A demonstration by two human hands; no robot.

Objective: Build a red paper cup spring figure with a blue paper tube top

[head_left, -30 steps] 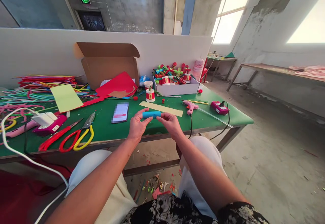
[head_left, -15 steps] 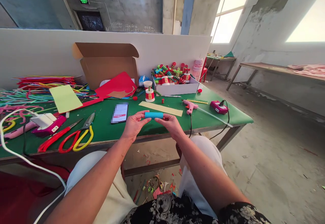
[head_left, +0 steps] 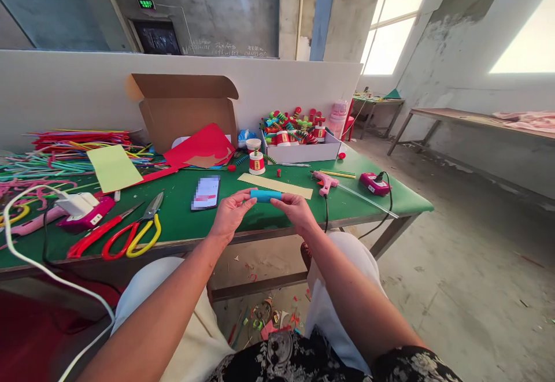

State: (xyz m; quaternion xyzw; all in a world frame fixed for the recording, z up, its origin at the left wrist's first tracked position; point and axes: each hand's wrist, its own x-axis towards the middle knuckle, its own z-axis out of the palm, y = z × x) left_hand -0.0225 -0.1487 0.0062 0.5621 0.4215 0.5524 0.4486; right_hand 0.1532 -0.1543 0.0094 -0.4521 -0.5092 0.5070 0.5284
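Over the green surface, near its front edge, my left hand and right hand pinch the ends of a blue roll, held level between them, near the phone.

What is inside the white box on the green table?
Red-and-white cups with coloured coiled stems fill the box, piled above its rim. Its bottom and the lower pieces are covered.

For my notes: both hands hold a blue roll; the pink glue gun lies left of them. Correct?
No. The head view shows the pink glue gun right of them; left hand and right hand do hold the blue roll.
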